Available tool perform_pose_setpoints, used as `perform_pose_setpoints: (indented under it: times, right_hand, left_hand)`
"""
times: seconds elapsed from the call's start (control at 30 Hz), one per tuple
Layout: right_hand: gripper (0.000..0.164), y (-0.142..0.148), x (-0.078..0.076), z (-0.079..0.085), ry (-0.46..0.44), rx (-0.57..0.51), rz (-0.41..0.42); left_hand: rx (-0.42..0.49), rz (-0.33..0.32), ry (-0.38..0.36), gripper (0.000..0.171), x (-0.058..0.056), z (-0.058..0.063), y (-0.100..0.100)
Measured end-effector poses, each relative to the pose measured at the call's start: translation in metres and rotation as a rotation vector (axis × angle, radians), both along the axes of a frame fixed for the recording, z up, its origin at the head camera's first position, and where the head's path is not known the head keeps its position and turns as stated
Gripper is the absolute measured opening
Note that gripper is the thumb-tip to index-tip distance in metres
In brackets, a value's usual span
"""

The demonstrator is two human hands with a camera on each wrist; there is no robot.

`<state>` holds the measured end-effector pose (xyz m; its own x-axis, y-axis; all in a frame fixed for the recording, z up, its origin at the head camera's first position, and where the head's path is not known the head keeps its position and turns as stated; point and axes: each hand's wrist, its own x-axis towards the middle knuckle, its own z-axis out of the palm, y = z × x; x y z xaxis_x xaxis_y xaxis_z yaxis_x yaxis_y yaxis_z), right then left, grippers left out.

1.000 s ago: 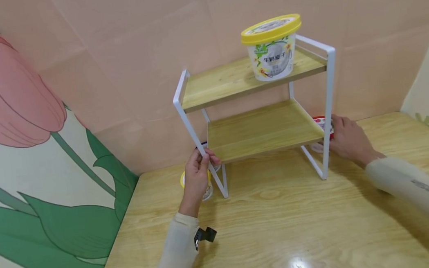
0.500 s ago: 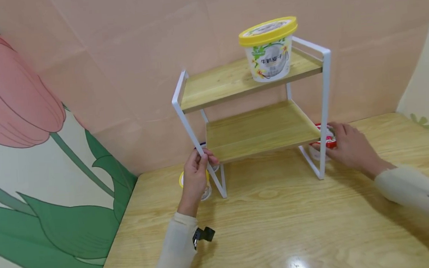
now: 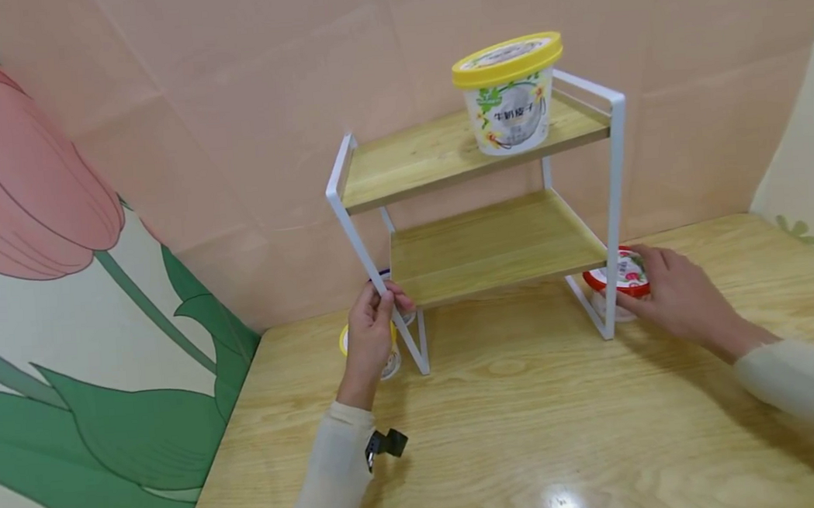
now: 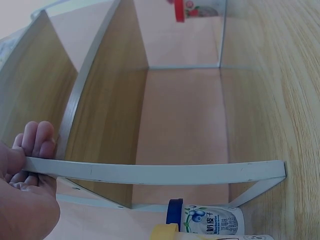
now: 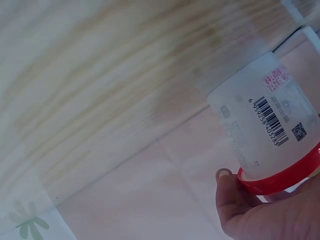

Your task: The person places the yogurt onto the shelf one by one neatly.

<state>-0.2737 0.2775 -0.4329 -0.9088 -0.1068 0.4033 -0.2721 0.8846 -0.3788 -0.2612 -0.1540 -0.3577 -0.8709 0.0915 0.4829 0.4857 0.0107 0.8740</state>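
left hand (image 3: 370,338) pinches the white rack leg (image 4: 160,173), likely to steady it; right hand (image 3: 685,295) grips the red-lidded tub (image 5: 262,125) up top, perhaps for purchase.

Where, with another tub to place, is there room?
Lower shelf: bare between the white frames. Upper shelf: bare left of its yellow-lidded tub. Crowded: two tubs by the left hand; red-lidded tub at the right hand.

The left hand (image 3: 370,330) grips the rack (image 3: 497,242) by its front left leg, partly hiding two tubs, one yellow-lidded (image 3: 391,364). The right hand (image 3: 690,299) holds a red tub (image 3: 632,274) beside the right legs. A yellow-lidded tub (image 3: 510,112) stands on the top shelf (image 3: 415,156).
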Motion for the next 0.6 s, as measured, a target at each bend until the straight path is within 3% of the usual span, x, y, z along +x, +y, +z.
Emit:
perform_pose_setpoints:
  times: [0.6]
  right_hand:
    - [0.088, 0.004, 0.032, 0.0, -0.014, -0.003, -0.021]
  left_hand:
    - [0.003, 0.015, 0.009, 0.018, 0.001, 0.0, 0.002]
